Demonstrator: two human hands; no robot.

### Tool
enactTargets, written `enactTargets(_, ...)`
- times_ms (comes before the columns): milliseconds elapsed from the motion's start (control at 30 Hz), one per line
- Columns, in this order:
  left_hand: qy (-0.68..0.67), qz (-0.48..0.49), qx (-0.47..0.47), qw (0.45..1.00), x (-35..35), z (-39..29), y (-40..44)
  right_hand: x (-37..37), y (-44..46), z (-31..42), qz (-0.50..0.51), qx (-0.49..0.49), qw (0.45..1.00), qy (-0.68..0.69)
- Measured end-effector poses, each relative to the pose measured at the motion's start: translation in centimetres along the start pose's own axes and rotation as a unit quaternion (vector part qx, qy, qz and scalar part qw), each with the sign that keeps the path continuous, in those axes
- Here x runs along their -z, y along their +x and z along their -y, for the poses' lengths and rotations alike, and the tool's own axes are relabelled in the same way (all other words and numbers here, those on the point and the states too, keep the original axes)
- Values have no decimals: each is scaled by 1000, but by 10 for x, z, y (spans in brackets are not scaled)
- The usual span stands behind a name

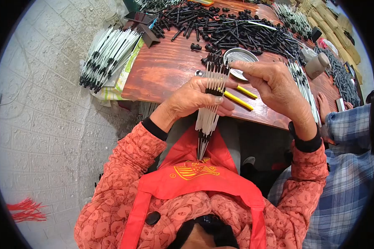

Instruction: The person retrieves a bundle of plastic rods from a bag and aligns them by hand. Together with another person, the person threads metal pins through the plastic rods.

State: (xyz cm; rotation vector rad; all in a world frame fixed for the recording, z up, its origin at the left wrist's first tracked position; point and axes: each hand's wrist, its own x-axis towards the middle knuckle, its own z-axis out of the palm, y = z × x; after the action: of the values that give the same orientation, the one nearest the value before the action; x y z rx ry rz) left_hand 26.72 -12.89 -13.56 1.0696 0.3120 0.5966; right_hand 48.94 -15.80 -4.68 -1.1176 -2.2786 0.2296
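Note:
In the head view, my left hand (195,97) is closed round a bundle of thin white rods with black fittings (207,116). The bundle stands nearly upright above my lap, black tips at the top and thin metal ends pointing down at the red apron (199,174). My right hand (274,85) is at the bundle's upper right, its fingers bent and the index fingertip against the black tips. Whatever lies between those fingers is too small to make out. Behind my left hand is a tool with yellow handles (239,100), its head partly hidden. A round metal tin (253,54) stands just beyond the bundle.
Black plastic parts (237,35) are heaped across the far side of the wooden table (153,74). More rods (108,56) lie at its left edge, others (301,81) at the right. A grey bottle (317,65) stands there. Another person's plaid sleeve (349,124) is close on my right.

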Motion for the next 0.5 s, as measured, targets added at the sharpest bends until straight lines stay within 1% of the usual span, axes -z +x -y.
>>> enactTargets(200, 3, -1, 9, 1000, 0, 0, -1, -1, 4, -4, -21, 47, 999, -5)
enactTargets(300, 20, -2, 10, 1000, -2, -3, -1, 7, 7, 0, 9, 60, 994, -95)
enactTargets(400, 24, -4, 17, 1000, -3, -5, -1, 7, 7, 3, -5, 60, 989, -132)
enactTargets(500, 20, -8, 19, 1000, -4, -4, -1, 3, 6, -1, -10, 55, 995, -87)
